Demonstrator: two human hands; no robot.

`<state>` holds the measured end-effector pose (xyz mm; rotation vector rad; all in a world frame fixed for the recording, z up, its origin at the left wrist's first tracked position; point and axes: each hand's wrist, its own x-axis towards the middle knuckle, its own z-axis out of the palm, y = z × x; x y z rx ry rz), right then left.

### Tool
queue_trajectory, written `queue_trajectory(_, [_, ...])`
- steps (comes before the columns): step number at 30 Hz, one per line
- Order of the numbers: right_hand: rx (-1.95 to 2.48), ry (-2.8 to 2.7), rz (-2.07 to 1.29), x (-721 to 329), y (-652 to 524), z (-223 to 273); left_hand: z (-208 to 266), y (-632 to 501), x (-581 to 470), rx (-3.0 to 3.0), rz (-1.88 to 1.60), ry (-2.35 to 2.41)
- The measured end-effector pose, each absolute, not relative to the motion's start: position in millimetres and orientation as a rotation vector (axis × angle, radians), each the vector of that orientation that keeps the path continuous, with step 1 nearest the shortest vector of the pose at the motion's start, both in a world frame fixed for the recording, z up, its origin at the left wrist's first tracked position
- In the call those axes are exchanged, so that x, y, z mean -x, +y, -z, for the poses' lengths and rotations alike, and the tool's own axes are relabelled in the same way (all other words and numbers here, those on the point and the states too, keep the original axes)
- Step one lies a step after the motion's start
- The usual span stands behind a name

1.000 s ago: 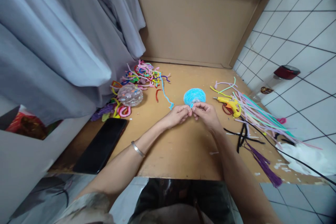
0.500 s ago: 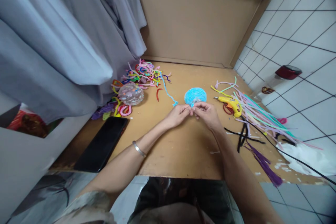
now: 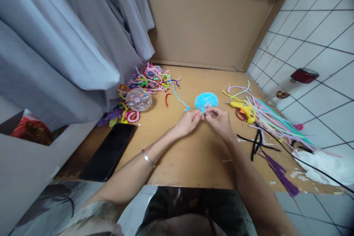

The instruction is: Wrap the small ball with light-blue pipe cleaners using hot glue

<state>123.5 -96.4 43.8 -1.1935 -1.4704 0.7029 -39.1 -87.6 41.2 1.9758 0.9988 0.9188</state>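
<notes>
A light blue round piece of coiled pipe cleaner [image 3: 206, 101] is just beyond my fingertips. My left hand [image 3: 190, 121] is closed in a pinch at its near edge, on a small blue pipe-cleaner end. My right hand [image 3: 219, 118] pinches the same small part from the other side, thumb and fingers together. The fingertips meet and hide most of what lies between them. A loose blue pipe cleaner [image 3: 177, 94] runs from the colourful pile to a curled end just beyond my left hand, apart from it.
Left are a pile of colourful pipe cleaners [image 3: 153, 77], a clear bumpy ball [image 3: 139, 99] and a black phone [image 3: 109, 152]. Right are a yellow glue gun [image 3: 243, 110] with its cord, straight pipe cleaners [image 3: 276, 118], black pieces [image 3: 257, 143] and a purple tassel [image 3: 280, 171].
Both hands stay together at the blue coil's near edge, with the fingers shifting slightly. The view has moved a little; the other things lie as before.
</notes>
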Motion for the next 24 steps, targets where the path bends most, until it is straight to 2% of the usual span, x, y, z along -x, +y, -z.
queue_trajectory(2, [1.198, -1.432, -0.648, -125, -97, -46, -44, -87, 40, -1.945, -0.96, 1.006])
queue_trajectory(18, [1.101, -1.524, -0.993, -123, -100, -51, -36, -90, 37, -2.054, -0.939, 1.051])
queue_trajectory(21, [1.122, -1.502, -0.948, -121, -100, -50, -35, -90, 37, -2.105, -0.909, 1.081])
queue_trajectory(24, [1.176, -1.498, -0.766, -116, -103, -48, -35, -91, 36, -2.114, -0.901, 1.115])
